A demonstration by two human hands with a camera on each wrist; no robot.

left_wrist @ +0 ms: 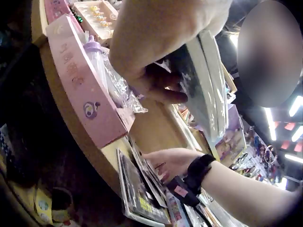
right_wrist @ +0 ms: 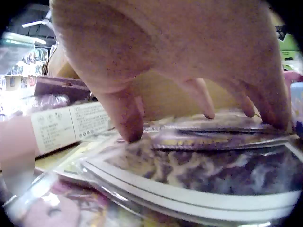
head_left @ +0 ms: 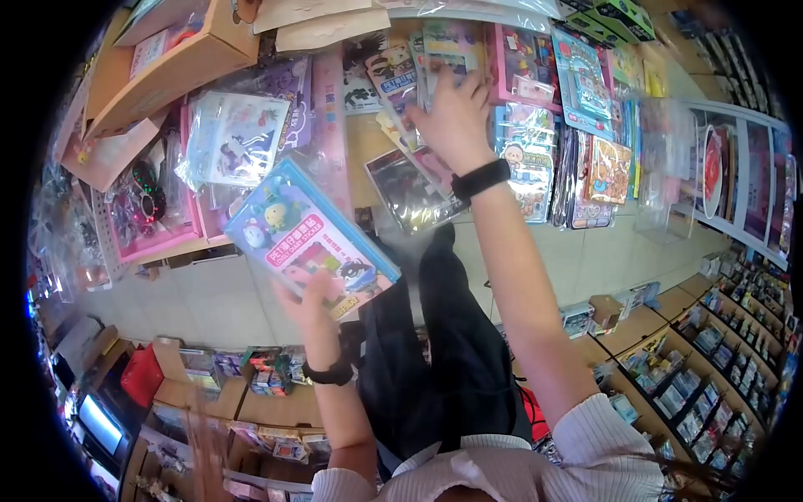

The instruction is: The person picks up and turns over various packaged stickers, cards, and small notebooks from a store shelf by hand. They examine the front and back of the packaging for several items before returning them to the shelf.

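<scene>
My left hand grips a stack of blue-and-pink sticker packs by its lower edge, tilted over the front of the display table. In the left wrist view these sticker packs show edge-on in clear wrap, with fingers folded against one side. My right hand reaches to the table with fingers spread, fingertips down on flat plastic-sleeved packs. Close up, the right wrist view has its fingers touching the sleeves, beside a dark picture in a clear sleeve. That dark pack lies at the table's front edge.
Left of the hands are a cardboard display box, a clear-wrapped pack and a pink tray of trinkets. To the right stand rows of packs and a white rack. Stocked shelves are behind the person.
</scene>
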